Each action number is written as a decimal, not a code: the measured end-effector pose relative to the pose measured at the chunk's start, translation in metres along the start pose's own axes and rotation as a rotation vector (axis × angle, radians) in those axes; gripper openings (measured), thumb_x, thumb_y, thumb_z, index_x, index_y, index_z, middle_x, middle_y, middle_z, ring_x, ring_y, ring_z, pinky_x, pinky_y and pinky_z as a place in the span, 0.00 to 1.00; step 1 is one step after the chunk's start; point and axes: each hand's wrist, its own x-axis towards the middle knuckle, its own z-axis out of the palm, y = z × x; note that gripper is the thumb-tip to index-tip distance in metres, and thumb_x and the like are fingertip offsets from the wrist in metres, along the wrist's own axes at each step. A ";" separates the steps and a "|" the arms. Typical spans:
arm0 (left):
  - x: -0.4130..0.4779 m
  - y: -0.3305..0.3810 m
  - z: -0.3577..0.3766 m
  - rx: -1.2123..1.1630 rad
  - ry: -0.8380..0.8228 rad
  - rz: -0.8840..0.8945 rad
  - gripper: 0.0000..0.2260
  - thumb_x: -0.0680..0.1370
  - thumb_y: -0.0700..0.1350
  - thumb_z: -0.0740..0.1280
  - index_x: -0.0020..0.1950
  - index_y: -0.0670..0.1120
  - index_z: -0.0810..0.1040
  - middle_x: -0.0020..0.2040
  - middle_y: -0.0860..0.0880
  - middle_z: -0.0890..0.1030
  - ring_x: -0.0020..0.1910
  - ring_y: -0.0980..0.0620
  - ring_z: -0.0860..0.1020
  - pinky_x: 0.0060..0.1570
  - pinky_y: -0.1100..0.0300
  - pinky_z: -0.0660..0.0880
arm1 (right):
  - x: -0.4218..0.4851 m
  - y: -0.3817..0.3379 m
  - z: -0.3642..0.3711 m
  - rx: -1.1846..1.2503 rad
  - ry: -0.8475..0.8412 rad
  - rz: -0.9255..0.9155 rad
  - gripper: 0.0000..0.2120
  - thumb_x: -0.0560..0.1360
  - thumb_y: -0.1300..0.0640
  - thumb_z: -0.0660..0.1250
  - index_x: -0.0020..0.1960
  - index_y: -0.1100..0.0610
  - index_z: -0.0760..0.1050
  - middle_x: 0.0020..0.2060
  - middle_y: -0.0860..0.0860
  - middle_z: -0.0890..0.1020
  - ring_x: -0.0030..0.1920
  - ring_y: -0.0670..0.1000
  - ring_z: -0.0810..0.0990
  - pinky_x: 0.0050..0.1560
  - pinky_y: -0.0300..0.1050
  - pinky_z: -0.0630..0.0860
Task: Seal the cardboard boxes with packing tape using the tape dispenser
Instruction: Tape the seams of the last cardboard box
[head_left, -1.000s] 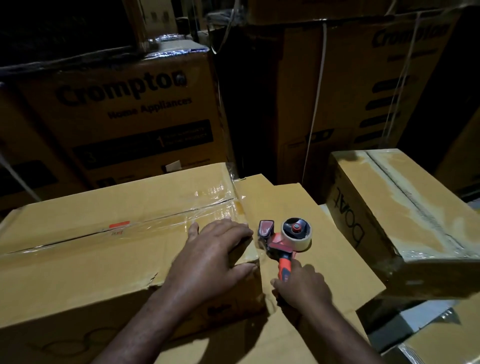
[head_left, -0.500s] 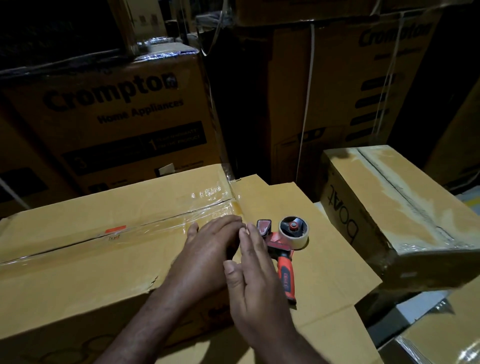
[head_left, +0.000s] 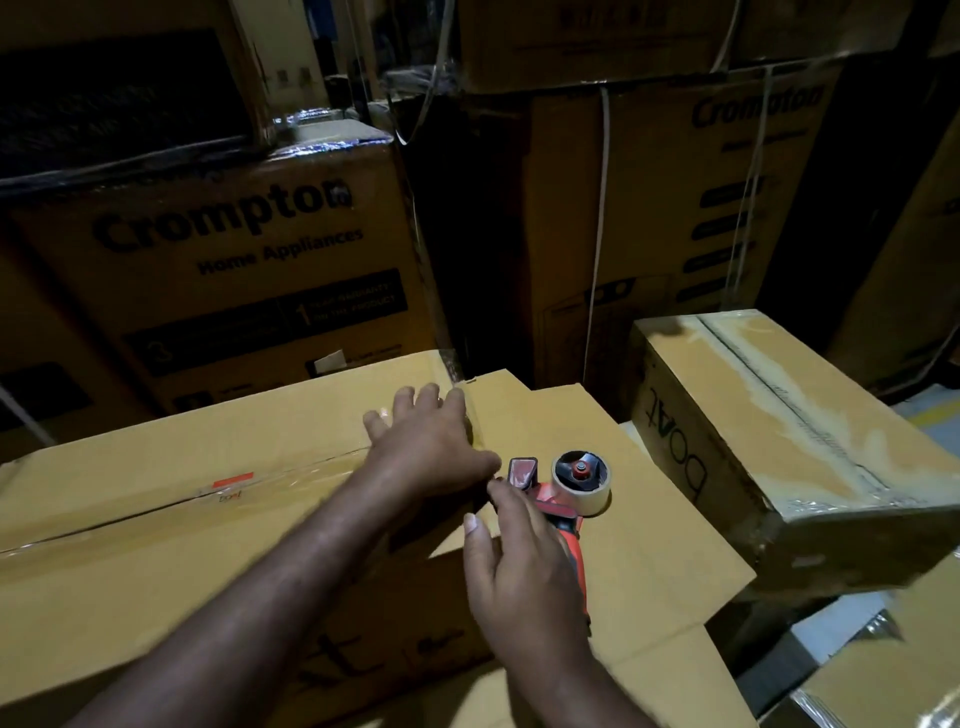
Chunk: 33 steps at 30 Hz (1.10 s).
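Note:
A large cardboard box (head_left: 156, 525) lies in front of me with clear tape along its top seam. My left hand (head_left: 431, 447) lies flat on the box's right end, fingers spread over the taped corner. The red tape dispenser (head_left: 566, 499) with its roll of clear tape lies on flat cardboard (head_left: 654, 551) just right of the box. My right hand (head_left: 524, 566) hovers over the dispenser's handle with straight fingers, its fingertips at the box's right edge beside the left hand. It holds nothing.
A smaller taped box (head_left: 789, 421) marked "boAt" sits at the right. Tall Crompton cartons (head_left: 234, 249) are stacked close behind, more at the back right (head_left: 675, 218). Plastic-wrapped boxes (head_left: 883, 675) lie at the lower right.
My right hand let go of the dispenser, which now lies on the flat cardboard, and moved to the box's edge. My left hand slid farther along the tape toward the far right corner.

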 end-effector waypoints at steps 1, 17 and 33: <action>0.007 0.001 0.002 -0.023 -0.011 -0.025 0.42 0.73 0.66 0.70 0.81 0.53 0.55 0.82 0.47 0.55 0.81 0.41 0.48 0.74 0.30 0.50 | 0.001 0.000 -0.003 0.001 -0.001 -0.003 0.31 0.75 0.34 0.42 0.74 0.43 0.63 0.70 0.39 0.70 0.68 0.41 0.67 0.65 0.42 0.70; 0.115 -0.015 0.001 -0.129 0.046 -0.272 0.27 0.70 0.58 0.74 0.65 0.48 0.73 0.63 0.47 0.77 0.69 0.44 0.71 0.70 0.23 0.43 | 0.004 -0.010 -0.011 -0.123 0.110 -0.013 0.17 0.73 0.41 0.61 0.54 0.47 0.80 0.56 0.43 0.84 0.51 0.43 0.83 0.51 0.49 0.81; 0.161 -0.039 0.010 -0.250 0.160 -0.126 0.14 0.80 0.52 0.65 0.65 0.56 0.77 0.53 0.54 0.77 0.55 0.50 0.73 0.68 0.39 0.65 | 0.040 -0.003 -0.022 0.054 -0.175 0.066 0.18 0.83 0.52 0.52 0.71 0.43 0.61 0.44 0.46 0.82 0.42 0.43 0.79 0.39 0.43 0.79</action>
